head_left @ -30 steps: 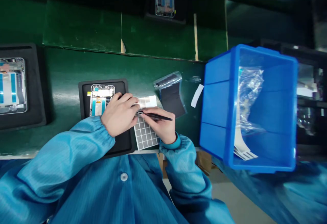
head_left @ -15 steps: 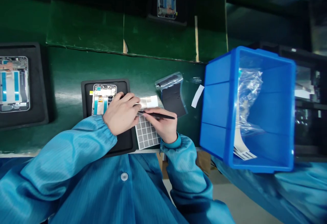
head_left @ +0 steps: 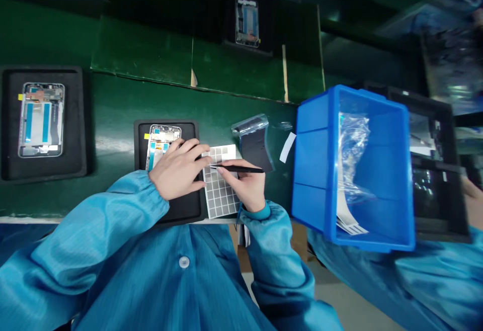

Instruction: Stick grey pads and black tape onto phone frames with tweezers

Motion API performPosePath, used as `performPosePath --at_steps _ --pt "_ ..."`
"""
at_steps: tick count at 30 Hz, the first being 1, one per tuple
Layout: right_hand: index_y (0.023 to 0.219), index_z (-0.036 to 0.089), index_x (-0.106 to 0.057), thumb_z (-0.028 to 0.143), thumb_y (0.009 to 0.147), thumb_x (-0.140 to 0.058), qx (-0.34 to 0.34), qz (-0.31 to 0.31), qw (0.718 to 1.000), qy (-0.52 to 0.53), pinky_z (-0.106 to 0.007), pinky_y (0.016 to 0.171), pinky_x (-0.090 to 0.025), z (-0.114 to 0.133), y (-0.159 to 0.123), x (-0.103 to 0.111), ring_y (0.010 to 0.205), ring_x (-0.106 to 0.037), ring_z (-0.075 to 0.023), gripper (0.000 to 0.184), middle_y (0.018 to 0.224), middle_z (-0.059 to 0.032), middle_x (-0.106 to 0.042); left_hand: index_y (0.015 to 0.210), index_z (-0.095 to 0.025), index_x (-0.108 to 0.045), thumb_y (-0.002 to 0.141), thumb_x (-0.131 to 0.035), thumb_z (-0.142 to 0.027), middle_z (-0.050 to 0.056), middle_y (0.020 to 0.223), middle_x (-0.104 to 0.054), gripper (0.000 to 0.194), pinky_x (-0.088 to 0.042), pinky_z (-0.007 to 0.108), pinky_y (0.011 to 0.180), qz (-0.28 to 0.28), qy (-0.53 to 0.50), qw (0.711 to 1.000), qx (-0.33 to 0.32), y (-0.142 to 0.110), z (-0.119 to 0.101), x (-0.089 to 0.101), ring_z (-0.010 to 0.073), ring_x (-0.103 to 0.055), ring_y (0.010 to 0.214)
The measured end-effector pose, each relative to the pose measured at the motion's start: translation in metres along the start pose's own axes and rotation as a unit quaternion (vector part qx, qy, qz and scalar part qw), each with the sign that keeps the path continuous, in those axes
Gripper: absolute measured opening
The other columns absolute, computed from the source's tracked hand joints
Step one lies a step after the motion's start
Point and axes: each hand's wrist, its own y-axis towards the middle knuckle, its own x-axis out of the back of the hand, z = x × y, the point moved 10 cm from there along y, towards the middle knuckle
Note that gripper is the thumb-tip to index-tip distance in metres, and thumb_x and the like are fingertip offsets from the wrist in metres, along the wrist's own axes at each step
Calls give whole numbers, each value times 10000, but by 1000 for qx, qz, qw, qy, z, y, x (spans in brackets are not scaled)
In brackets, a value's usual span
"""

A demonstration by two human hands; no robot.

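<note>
My left hand [head_left: 177, 167] lies over a phone frame [head_left: 160, 140] in a black foam tray [head_left: 188, 137], its fingertips close to a white sheet of grey square pads [head_left: 221, 195]. The phone frame shows teal strips and is partly covered by my fingers. My right hand [head_left: 241, 185] grips black tweezers [head_left: 237, 169] just above the sheet, with their tips near its upper left part. I cannot see a pad held in the tips.
Phone frames lie in black trays on the green bench [head_left: 113, 119] at left and far back [head_left: 247, 21]. A black film in clear wrap [head_left: 254, 145] and a white strip [head_left: 288, 147] lie beside a blue bin [head_left: 313, 170]. Another person's hand [head_left: 470, 190] shows far right.
The view has swung, shifting the blue bin left and the left tray right. My hands have eased apart slightly, showing more of the sheet, and the tweezers now lie nearly level.
</note>
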Motion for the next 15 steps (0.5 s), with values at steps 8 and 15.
performPosePath --at_steps 8,15 --pt "868 230 -774 279 784 -817 2 22 999 -28 -373 791 -630 -6 -2 -8 799 -758 -216 105 869 -40 -801 1245 -160 -649 841 -705 -531 108 1377 -608 551 -265 615 1134 9 53 999 -2 3 -5 -10 364 -441 1336" --pt "826 232 -780 294 756 -843 -16 -12 1000 1 -371 785 -623 -14 -2 1 776 -755 -214 113 821 -33 -798 1232 -175 -653 828 -712 -554 97 1357 -620 557 -239 598 1156 -1 52 999 3 4 -3 -12 353 -445 1336"
